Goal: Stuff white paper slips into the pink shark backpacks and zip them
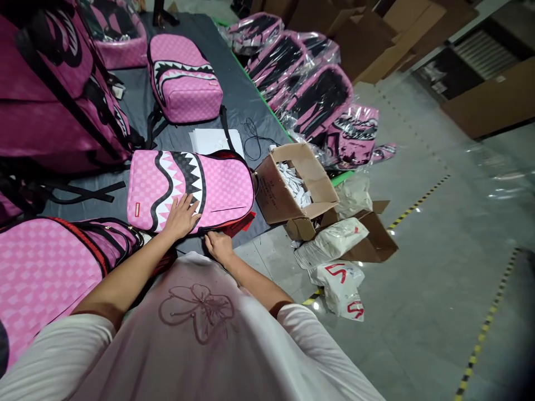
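Observation:
A pink checked backpack (pixel 225 184) with a black-and-white shark-teeth band lies on its back on the table in front of me. My left hand (pixel 182 216) rests on its front with fingers spread over the teeth band. At the backpack's near edge, by the zipper, my right hand (pixel 219 245) has its fingers curled together. What those fingers pinch is too small to make out, though the zipper edge is right beside them. Red lining or a red tag (pixel 242 224) shows at the partly open side, just beyond the right hand.
An open carton (pixel 271 192) of white slips stands at the table's right end. Another shark backpack (pixel 194 100) and white sheets (pixel 209 139) lie beyond. More pink bags crowd the left. Plastic-wrapped backpacks (pixel 320 94) and white plastic bags (pixel 340 281) are on the right.

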A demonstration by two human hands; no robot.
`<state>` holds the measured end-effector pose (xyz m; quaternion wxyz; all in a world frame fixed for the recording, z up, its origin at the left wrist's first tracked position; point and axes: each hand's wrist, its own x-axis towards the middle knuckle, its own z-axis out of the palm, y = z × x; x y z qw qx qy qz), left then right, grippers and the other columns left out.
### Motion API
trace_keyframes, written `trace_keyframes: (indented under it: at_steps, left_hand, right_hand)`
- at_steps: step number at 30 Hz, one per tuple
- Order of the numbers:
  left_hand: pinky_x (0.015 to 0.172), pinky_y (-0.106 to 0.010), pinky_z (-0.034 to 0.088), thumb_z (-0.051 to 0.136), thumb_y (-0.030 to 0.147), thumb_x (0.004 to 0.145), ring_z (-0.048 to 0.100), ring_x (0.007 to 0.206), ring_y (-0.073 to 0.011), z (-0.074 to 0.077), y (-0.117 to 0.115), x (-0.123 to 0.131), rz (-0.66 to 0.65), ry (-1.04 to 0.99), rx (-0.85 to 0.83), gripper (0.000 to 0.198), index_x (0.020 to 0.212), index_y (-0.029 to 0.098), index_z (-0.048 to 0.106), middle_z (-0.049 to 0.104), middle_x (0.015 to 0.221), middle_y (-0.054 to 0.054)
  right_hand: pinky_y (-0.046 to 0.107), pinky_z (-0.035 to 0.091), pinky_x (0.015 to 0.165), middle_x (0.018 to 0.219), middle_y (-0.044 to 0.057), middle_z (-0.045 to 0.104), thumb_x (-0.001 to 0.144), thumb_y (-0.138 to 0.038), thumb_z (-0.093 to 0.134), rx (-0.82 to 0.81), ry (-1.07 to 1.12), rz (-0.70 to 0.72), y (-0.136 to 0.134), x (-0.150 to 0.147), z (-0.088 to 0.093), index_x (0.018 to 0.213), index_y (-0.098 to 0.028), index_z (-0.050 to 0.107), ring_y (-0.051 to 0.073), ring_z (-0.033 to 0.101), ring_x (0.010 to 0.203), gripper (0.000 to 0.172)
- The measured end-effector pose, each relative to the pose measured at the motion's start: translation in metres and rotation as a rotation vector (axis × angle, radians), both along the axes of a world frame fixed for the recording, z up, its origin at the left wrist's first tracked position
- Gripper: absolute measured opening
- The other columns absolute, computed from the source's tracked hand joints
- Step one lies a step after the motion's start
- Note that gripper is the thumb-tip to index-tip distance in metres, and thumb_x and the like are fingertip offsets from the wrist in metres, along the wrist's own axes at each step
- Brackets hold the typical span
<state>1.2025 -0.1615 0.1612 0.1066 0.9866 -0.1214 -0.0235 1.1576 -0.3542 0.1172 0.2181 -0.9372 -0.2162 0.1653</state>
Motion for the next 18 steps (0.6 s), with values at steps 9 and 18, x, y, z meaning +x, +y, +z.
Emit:
trace_keyframes:
  at_steps: [9,18]
  left_hand:
    - [0.126,-0.056,0.021,0.034,0.043,0.104,0.029,0.156,-0.0338,-0.008,0.012,0.001,0.030,0.009,-0.014,0.057,0.148,0.014,0.054,0.039,0.164,-0.017]
    - [0.124,-0.064,0.024,0.047,0.053,0.098,0.027,0.156,-0.0411,0.011,-0.040,0.006,0.048,0.012,0.000,0.071,0.154,0.009,0.043,0.036,0.163,-0.025]
  right_hand:
    - [0.028,0.035,0.065,0.098,0.018,0.077,0.105,-0.028,0.045,-0.089,-0.035,0.169,-0.039,0.026,0.020,0.102,-0.011,0.067,0.022,0.069,0.083,0.028]
    - [0.029,0.031,0.063,0.095,0.017,0.076,0.106,-0.029,0.040,-0.082,-0.197,-0.318,-0.138,0.122,0.066,0.095,-0.013,0.069,0.022,0.067,0.078,0.034]
